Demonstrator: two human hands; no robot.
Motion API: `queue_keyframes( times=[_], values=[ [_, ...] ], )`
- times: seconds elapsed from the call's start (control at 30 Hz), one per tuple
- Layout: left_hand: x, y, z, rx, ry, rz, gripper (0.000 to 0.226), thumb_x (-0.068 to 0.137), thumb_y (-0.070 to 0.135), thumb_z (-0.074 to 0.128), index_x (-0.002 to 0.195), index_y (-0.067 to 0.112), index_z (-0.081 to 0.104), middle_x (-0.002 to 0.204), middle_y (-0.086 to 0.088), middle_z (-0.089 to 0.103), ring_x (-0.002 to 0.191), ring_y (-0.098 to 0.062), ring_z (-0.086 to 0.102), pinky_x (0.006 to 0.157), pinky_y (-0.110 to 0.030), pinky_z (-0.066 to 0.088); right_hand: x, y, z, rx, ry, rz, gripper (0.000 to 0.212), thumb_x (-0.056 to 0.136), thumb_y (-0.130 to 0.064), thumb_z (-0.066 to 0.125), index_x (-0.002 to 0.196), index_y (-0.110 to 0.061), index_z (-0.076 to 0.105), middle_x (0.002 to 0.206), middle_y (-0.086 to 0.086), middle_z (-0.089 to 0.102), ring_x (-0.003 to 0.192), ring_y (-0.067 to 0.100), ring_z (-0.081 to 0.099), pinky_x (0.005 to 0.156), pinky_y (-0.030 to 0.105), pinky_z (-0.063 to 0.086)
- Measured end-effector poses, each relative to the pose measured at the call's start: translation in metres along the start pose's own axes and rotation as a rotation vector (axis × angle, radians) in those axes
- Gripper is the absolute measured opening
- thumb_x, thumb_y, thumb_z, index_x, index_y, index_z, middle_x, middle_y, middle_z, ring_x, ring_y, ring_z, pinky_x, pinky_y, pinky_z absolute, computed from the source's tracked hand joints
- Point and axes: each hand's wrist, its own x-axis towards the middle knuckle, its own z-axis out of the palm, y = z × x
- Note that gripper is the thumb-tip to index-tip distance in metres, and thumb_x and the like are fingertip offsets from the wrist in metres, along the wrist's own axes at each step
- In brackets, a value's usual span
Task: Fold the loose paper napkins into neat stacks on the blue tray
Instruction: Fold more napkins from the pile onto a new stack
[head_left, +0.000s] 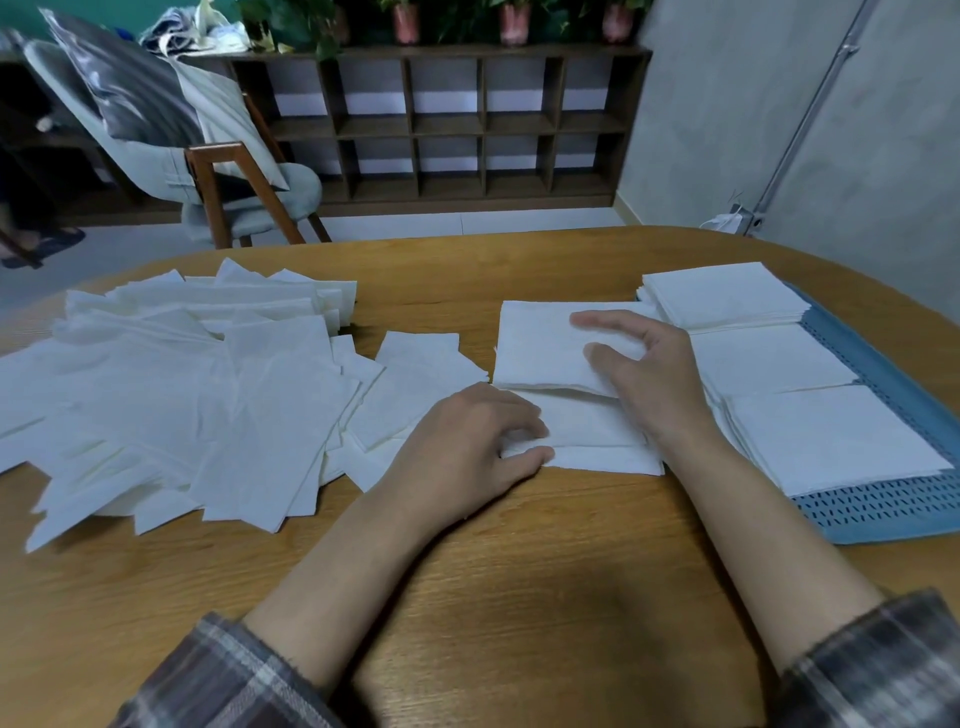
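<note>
Half-folded napkin (540, 343) lay on desk (519, 571) beside blue tray (883, 514), left grip (467, 452) pinched its near edge, right grip (649, 379) released and pressing flat; thin paper could've slipped, leaving a crooked crease.

Worn: left sleeve (218, 675) and right sleeve (878, 660), plaid, grey and dark checks crossed by pale lines. Both end partway up the forearms, cuff edges frayed; left hand (467, 447) and right hand (649, 379) bare.

Heap of loose napkins (182, 400) at left, one napkin (540, 343) part-folded mid-table, three neat white stacks (722, 293) on blue tray (883, 512) — right side
</note>
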Motion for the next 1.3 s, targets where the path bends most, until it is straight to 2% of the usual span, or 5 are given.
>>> queue_keyframes(
  times=[0.23,0.37,0.6,0.83,1.3],
  values=[
    [-0.002,0.007,-0.001,-0.044,0.081,-0.020,0.017,0.103,0.031,0.063,0.106,0.022,0.078,0.097,0.011,0.077,0.089,-0.008,0.068,0.081,-0.040,0.056,0.000,-0.001,-0.001,0.027,-0.023,0.017,0.038,0.096,-0.002,0.064,0.107,-0.035,0.080,0.111,-0.034,0.073,0.114,-0.016,0.060,0.102,0.015,0.045],
    [-0.001,0.014,-0.011,-0.210,0.233,-0.040,0.012,0.108,0.027,0.059,0.107,0.021,0.070,0.086,0.014,0.071,0.074,-0.002,0.064,0.069,-0.017,0.045,0.002,-0.001,-0.001,0.135,-0.042,0.063,0.035,0.097,-0.003,0.062,0.105,-0.030,0.082,0.115,-0.022,0.077,0.116,-0.007,0.063,0.112,0.030,0.046],
    [0.002,0.010,-0.028,-0.471,0.483,-0.232,0.012,0.105,0.022,0.066,0.106,0.023,0.078,0.101,0.022,0.075,0.101,-0.002,0.069,0.078,-0.013,0.047,-0.005,-0.011,-0.001,0.513,-0.305,0.231,0.050,0.093,-0.062,0.063,0.106,-0.018,0.082,0.113,0.009,0.079,0.108,0.024,0.074,0.092,0.038,0.056],
    [0.003,0.010,-0.032,-0.591,0.405,-0.253,0.037,0.099,0.023,0.075,0.132,0.032,0.063,0.110,0.008,0.071,0.098,-0.009,0.070,0.070,-0.021,0.057,-0.010,-0.009,0.005,0.316,-0.157,0.140,0.007,0.092,-0.025,0.078,0.096,-0.021,0.083,0.105,0.003,0.082,0.099,0.024,0.077,0.097,0.050,0.057],
    [0.003,0.003,-0.028,-0.555,0.400,-0.275,0.014,0.098,0.013,0.074,0.103,0.021,0.084,0.078,0.025,0.072,0.060,0.001,0.052,0.059,-0.008,0.036,-0.011,-0.015,0.004,0.433,-0.294,0.180,0.036,0.092,-0.006,0.073,0.125,-0.022,0.072,0.118,0.001,0.078,0.111,0.019,0.073,0.093,0.033,0.058]
  ],
)
